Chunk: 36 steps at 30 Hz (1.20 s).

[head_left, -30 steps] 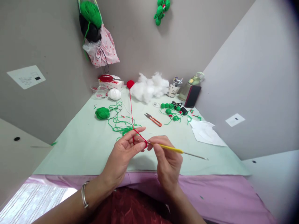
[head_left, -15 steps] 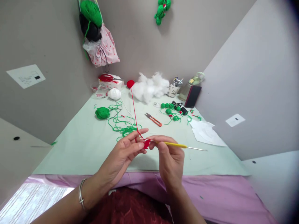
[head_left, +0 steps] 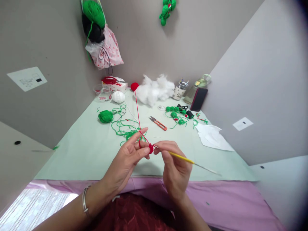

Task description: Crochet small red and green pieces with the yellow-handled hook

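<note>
Between thumb and fingers, my left hand (head_left: 130, 155) pinches a small red crochet piece (head_left: 151, 148). Red yarn (head_left: 138, 112) runs over its raised index finger, back to a red yarn ball (head_left: 134, 86) at the far side of the table. My right hand (head_left: 176, 163) grips a crochet hook with a yellow handle (head_left: 181, 157), its hooked tip at the edge of the red piece. The hook's other metal end points down to the right. Which loop the tip sits in is too small to tell.
Beyond my hands lie tangled green yarn (head_left: 127, 130), a green yarn ball (head_left: 105, 116) and orange thread snips (head_left: 158, 123). White stuffing (head_left: 154, 89), a cup of tools (head_left: 180, 90) and a phone (head_left: 198, 99) stand behind. Green crocheted balls (head_left: 173, 114) and white paper (head_left: 213, 136) are at right.
The yellow hook has tilted, its rear end swinging down and to the right. My left index finger has risen slightly, and the red piece has turned a little.
</note>
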{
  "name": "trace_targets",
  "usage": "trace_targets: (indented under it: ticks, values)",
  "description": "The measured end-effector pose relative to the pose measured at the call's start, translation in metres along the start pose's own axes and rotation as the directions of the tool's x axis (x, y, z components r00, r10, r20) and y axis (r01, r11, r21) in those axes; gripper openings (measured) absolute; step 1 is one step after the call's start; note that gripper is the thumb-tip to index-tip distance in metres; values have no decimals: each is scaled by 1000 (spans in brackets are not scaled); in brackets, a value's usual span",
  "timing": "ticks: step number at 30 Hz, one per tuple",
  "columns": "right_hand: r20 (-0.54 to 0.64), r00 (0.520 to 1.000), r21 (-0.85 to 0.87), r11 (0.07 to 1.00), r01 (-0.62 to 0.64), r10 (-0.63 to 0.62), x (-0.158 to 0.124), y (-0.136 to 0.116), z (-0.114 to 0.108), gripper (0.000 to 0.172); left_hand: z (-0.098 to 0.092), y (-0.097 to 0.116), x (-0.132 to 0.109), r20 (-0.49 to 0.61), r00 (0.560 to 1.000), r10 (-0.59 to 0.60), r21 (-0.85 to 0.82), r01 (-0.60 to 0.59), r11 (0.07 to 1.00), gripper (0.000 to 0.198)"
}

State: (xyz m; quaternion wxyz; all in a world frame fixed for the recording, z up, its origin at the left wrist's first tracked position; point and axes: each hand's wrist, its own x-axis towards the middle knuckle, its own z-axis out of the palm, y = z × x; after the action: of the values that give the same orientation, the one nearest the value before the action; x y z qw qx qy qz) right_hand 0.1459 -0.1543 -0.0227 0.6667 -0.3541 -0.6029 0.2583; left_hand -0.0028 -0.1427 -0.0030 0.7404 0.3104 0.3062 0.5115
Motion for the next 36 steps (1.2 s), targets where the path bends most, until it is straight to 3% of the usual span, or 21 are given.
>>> trace_targets:
  ticks: [5, 11, 13, 15, 18, 20, 24, 27, 29, 31, 33, 36]
  values:
    - [1, 960, 342, 901, -265, 282, 6, 6, -1, 13, -2, 4, 1, 45, 987, -152, -142, 157, 977, 53]
    - [-10, 927, 415, 845, -338, 375, 14, 5, -5, 18, -2, 5, 2, 28, 992, -127, -143, 129, 981, 48]
    - [-16, 954, 286, 915, -284, 301, 11, 4, -5, 18, -1, 0, 2, -15, 1000, -13, -40, 12, 999, 51]
    - [-30, 994, -9, 994, -108, 108, 5, 4, -3, 16, 0, -7, 1, -47, 991, 123, 89, -119, 989, 55]
    - [41, 968, -408, 880, 241, -246, -4, 5, 1, 31, -1, -14, 1, -44, 983, 178, 163, -169, 972, 61]
    - [38, 950, -411, 862, 298, -310, -7, 5, 2, 38, -1, -14, 2, -23, 991, 133, 146, -129, 981, 64]
    - [-14, 1000, -62, 998, 13, -14, 0, 6, 0, 23, 0, -4, 2, 2, 1000, 3, 74, -3, 997, 57]
    - [5, 981, 166, 967, -191, 193, 7, 5, -5, 18, 0, 3, 1, 7, 997, -72, 4, 72, 997, 46]
    - [17, 973, 195, 953, -230, 231, 8, 3, -8, 19, 0, 6, 0, 6, 997, -74, 1, 74, 997, 42]
    - [13, 986, 77, 983, -167, 167, 5, 2, -11, 20, 0, 5, 0, -20, 1000, -25, 38, 25, 999, 42]
    - [65, 998, -136, 991, 14, -5, 0, 2, -12, 24, 0, 3, 0, -44, 998, 42, 83, -39, 996, 46]
    - [239, 925, -382, 847, 369, -295, -8, 5, -12, 37, 0, 0, 0, -46, 998, 50, 67, -46, 997, 57]
